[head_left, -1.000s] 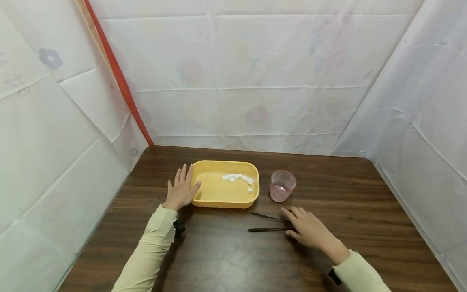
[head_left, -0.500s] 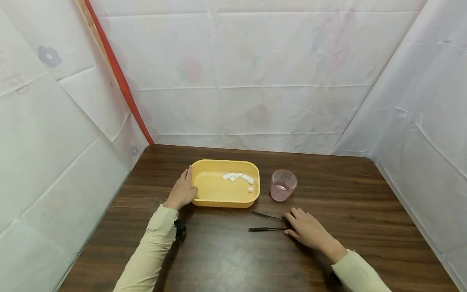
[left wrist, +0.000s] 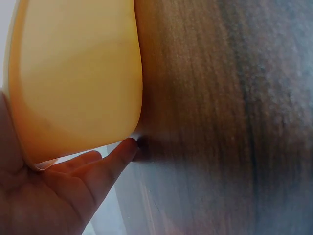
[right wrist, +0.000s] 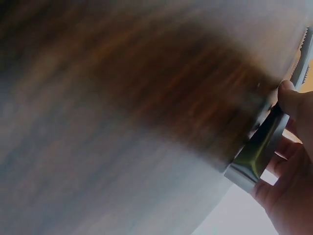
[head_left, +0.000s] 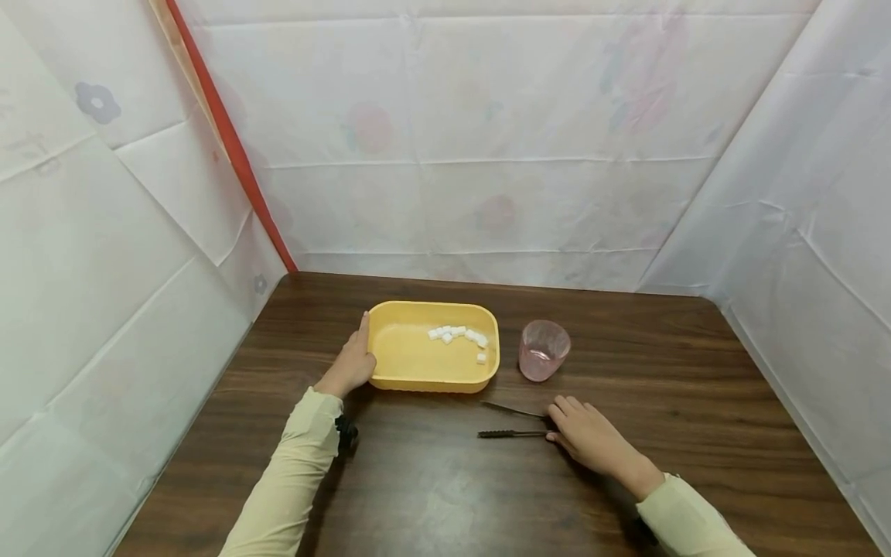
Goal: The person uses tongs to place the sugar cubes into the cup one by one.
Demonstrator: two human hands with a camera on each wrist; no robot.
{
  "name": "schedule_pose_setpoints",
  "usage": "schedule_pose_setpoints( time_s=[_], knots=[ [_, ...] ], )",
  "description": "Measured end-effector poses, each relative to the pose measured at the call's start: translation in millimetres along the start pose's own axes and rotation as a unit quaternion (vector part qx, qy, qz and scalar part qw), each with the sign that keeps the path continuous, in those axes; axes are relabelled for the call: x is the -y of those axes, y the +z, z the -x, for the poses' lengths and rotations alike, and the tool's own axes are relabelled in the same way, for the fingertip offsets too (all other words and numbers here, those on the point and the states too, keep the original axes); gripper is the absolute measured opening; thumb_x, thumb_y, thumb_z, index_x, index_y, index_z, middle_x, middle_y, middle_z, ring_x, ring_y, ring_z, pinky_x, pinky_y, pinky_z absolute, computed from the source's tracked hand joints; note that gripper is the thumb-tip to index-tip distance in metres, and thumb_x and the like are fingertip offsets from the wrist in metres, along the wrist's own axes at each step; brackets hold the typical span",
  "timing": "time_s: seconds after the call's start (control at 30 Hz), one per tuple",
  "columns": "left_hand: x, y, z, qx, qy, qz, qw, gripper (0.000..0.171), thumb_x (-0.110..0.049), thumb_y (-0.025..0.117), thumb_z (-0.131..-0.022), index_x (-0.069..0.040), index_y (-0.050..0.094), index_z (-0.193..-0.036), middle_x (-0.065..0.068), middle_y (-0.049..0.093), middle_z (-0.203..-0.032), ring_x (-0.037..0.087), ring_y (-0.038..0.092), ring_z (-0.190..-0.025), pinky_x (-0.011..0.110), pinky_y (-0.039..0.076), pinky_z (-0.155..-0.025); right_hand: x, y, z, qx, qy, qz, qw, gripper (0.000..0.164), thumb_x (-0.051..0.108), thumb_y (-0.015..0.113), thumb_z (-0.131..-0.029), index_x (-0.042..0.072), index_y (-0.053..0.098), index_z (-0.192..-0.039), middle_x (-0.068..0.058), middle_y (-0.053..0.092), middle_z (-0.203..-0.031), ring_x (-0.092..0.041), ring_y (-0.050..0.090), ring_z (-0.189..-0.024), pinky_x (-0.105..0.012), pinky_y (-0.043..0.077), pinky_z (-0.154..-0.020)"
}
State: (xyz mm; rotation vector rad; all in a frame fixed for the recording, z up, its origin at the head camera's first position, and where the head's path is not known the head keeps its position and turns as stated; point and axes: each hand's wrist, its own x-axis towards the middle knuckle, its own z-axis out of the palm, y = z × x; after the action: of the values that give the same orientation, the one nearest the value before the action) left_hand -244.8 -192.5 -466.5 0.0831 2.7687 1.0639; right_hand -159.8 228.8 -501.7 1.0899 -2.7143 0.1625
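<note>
My left hand (head_left: 352,362) holds the left end of a yellow rectangular tray (head_left: 400,353), its thumb at the rim and its fingers along the outer end wall. The left wrist view shows a fingertip low beside the tray's corner (left wrist: 129,125). Several white cubes (head_left: 455,333) lie in the tray's right half. In front of it, my right hand (head_left: 590,435) grips dark metal tongs (head_left: 511,434) between thumb and fingers near their closed end. The tongs' two arms point left and stand apart; the palm hides their back end in the head view.
A clear pink glass (head_left: 544,352) stands right of the tray, just beyond the right hand. All rest on a dark wood table (head_left: 418,495). White printed sheets (head_left: 473,139) hang behind and at both sides, with a red strip (head_left: 230,147) at the left corner.
My left fingers, spread over the tray's end before, have drawn down around it. The right thumb and fingers have closed in on the tongs. The view has shifted slightly.
</note>
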Motion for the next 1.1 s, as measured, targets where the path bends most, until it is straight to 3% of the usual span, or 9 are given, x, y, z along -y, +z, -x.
schedule_pose_setpoints(
  time_s=[0.1, 0.33, 0.57, 0.73, 0.83, 0.97, 1.1],
  knots=[
    [0.3, 0.6, -0.8, 0.002, -0.007, 0.003, 1.0, 0.079, 0.002, 0.031, -0.09, -0.013, -0.016, -0.151, 0.03, 0.012, -0.152, 0.042, 0.021, -0.137, 0.055, 0.022, -0.107, -0.3, -4.1, 1.3, 0.001, 0.007, -0.009, 1.0, 0.024, 0.021, 0.07, -0.086, 0.009, 0.049, -0.09, -0.004, 0.051, -0.086, -0.025, 0.055, -0.08, -0.043, 0.046, -0.064],
    [0.9, 0.8, -0.1, -0.001, -0.006, 0.005, 1.0, 0.078, 0.002, 0.032, -0.09, -0.011, -0.015, -0.151, 0.031, 0.013, -0.152, 0.043, 0.021, -0.137, 0.055, 0.022, -0.108, -1.2, -29.6, 3.0, 0.009, 0.024, -0.025, 0.999, 0.022, 0.019, 0.068, -0.087, 0.011, 0.05, -0.094, 0.008, 0.043, -0.078, -0.011, 0.045, -0.068, -0.03, 0.036, -0.06],
    [1.2, 0.7, -0.2, -0.002, -0.006, 0.006, 1.0, 0.079, 0.002, 0.032, -0.089, -0.01, -0.015, -0.151, 0.031, 0.013, -0.152, 0.043, 0.023, -0.136, 0.056, 0.022, -0.108, -5.9, -59.7, -6.2, -0.026, 0.0, -0.005, 1.0, 0.031, 0.016, 0.071, -0.085, 0.005, 0.056, -0.11, -0.001, 0.061, -0.091, -0.014, 0.059, -0.079, -0.035, 0.046, -0.064],
    [2.6, 1.6, 1.5, -0.002, 0.0, 0.011, 0.9999, 0.08, 0.002, 0.032, -0.089, -0.011, -0.016, -0.151, 0.031, 0.012, -0.152, 0.043, 0.022, -0.137, 0.056, 0.022, -0.107, -8.9, -80.3, -17.0, -0.056, -0.022, 0.011, 0.998, 0.034, 0.016, 0.072, -0.084, 0.005, 0.057, -0.112, 0.0, 0.063, -0.09, -0.011, 0.057, -0.071, -0.027, 0.04, -0.055],
    [3.3, 1.8, 1.9, -0.004, 0.005, 0.012, 0.9999, 0.08, 0.003, 0.032, -0.089, -0.011, -0.016, -0.151, 0.031, 0.012, -0.152, 0.043, 0.021, -0.137, 0.055, 0.022, -0.107, -9.8, -90.0, -25.0, -0.084, -0.034, 0.034, 0.995, 0.025, 0.025, 0.063, -0.092, 0.007, 0.057, -0.109, 0.0, 0.061, -0.083, -0.01, 0.053, -0.064, -0.024, 0.035, -0.05],
    [3.4, 1.8, 1.5, -0.005, 0.008, 0.012, 0.9999, 0.079, 0.003, 0.032, -0.088, -0.01, -0.015, -0.151, 0.031, 0.013, -0.152, 0.043, 0.022, -0.137, 0.055, 0.023, -0.107, -10.0, -96.6, -36.6, -0.116, -0.026, 0.077, 0.99, 0.031, 0.035, 0.047, -0.099, 0.007, 0.058, -0.104, -0.001, 0.058, -0.076, -0.012, 0.047, -0.053, -0.023, 0.029, -0.042],
    [3.4, 1.8, 0.4, -0.009, 0.014, 0.009, 0.9998, 0.079, 0.002, 0.032, -0.088, -0.009, -0.014, -0.151, 0.032, 0.015, -0.151, 0.044, 0.023, -0.136, 0.055, 0.023, -0.107, -8.4, -98.2, -49.4, -0.12, 0.01, 0.097, 0.988, 0.025, 0.026, 0.068, -0.088, 0.008, 0.064, -0.105, -0.002, 0.061, -0.078, -0.014, 0.051, -0.052, -0.022, 0.028, -0.038]
  ],
)
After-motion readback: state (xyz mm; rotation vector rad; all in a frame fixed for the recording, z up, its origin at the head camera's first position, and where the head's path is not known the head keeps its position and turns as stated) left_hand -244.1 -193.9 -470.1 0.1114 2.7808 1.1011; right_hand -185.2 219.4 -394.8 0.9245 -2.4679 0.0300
